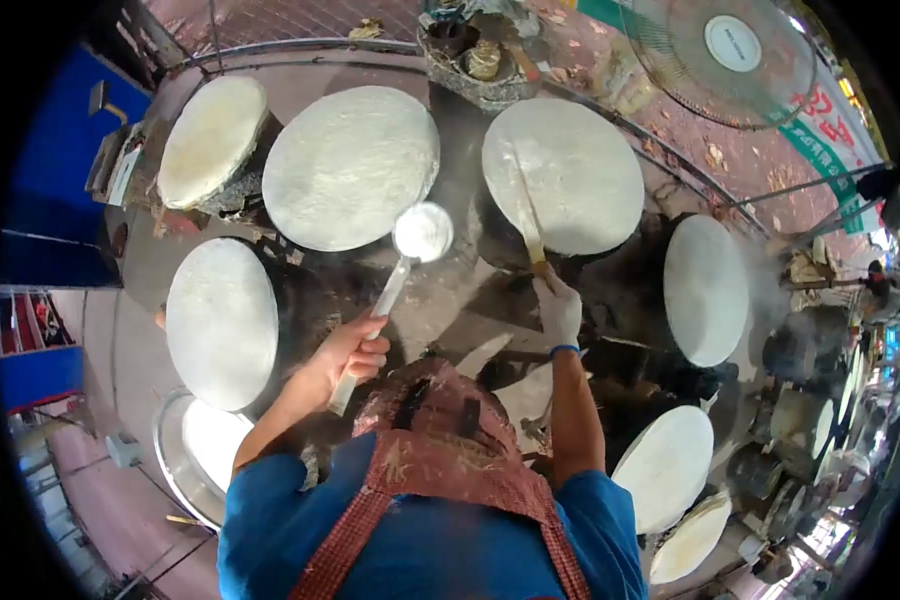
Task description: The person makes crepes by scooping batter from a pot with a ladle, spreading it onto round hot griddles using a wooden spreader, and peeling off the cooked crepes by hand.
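Note:
My left hand (353, 352) is bare and closed around the handle of a ladle (423, 232). The ladle's round bowl, coated or filled with white, is beside the lower right edge of a round cooking surface covered in white (348, 165). In a white glove, my right hand (558, 310) grips a long, thin wooden spatula (532, 232). Its blade reaches over the left part of another white-covered round surface (575, 170). Whether the blade touches that surface I cannot tell.
More white-covered rounds surround me, including the left one (222, 325) and right one (706, 290). A metal basin (175, 455) with white contents stands lower left. Steam drifts nearby. A fan (725, 60) stands at upper right, and a pot (455, 40) at the back.

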The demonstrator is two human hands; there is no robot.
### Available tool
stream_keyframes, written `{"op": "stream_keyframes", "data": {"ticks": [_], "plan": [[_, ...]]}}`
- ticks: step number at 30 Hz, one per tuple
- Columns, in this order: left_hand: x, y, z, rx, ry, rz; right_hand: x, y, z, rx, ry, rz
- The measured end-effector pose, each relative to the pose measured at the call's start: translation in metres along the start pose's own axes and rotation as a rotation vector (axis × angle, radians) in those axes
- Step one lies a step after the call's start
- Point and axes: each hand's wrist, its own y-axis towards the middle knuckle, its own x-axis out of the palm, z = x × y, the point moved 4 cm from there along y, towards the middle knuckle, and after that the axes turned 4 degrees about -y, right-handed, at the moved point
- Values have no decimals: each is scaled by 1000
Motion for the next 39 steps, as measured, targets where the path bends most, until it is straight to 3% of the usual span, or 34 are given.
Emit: {"op": "stream_keyframes", "data": {"ticks": [1, 4, 6, 7, 8, 9, 11, 13, 16, 17, 18, 20, 21, 22, 24, 25, 26, 28, 30, 31, 34, 35, 39], "plan": [[-8, 0, -4, -30, 17, 37, -2, -6, 1, 66, -179, -33], [-27, -1, -15, -117, 74, 184, -21, -14, 5, 149, -87, 60], [-32, -4, -22, -153, 181, 254, -8, -28, 22, 231, 252, 25], [-28, -10, -24, -237, 176, 211, -3, -42, 16, 271, 463, -12], [-46, -1, -28, -250, 100, 51, 1, -59, 14, 330, 479, -144], [-56, 1, -31, -178, 321, 120, 3, -80, 16, 401, 503, -250], [-42, -8, -37, -33, 755, 44, -8, -127, 19, 199, 616, -174], [-57, 11, -42, -20, 943, -234, -34, -175, 33, 342, 738, -24], [-41, 28, -91, -352, 782, -173, -52, -253, 105, 576, 586, 210], [-43, 41, -110, -602, 574, -144, -59, -285, 127, 500, 250, 434], [-45, 51, -127, -845, 390, -72, -76, -319, 134, 592, 343, 523], [-41, 66, -161, -933, 335, 182, -111, -394, 145, 747, 463, 670], [-39, 68, -177, -977, 225, 186, -125, -435, 152, 814, 488, 729], [-43, 73, -190, -1063, 258, 134, -105, -483, 196, 947, 597, 859], [-60, 84, -210, -1220, 304, 36, -126, -564, 210, 975, 211, 1137], [-62, 88, -223, -1263, 276, -97, -122, -605, 223, 1111, 334, 1196], [-54, 86, -237, -1223, 235, -46, -133, -632, 211, 1248, 461, 1245], [-35, 71, -268, -1118, 139, 58, -134, -680, 221, 1290, -136, 1100], [-6, 53, -296, -993, 197, 105, -132, -696, 206, 1477, -223, 785], [-13, 58, -299, -1007, 237, 69, -121, -705, 204, 1370, -397, 813], [-11, 56, -311, -1024, 242, -19, -100, -720, 185, 1197, -307, 630], [-9, 55, -313, -988, 280, 28, -97, -717, 176, 1242, -341, 572], [-8, 58, -317, -922, 348, 75, -94, -694, 205, 940, -355, 718]]}}
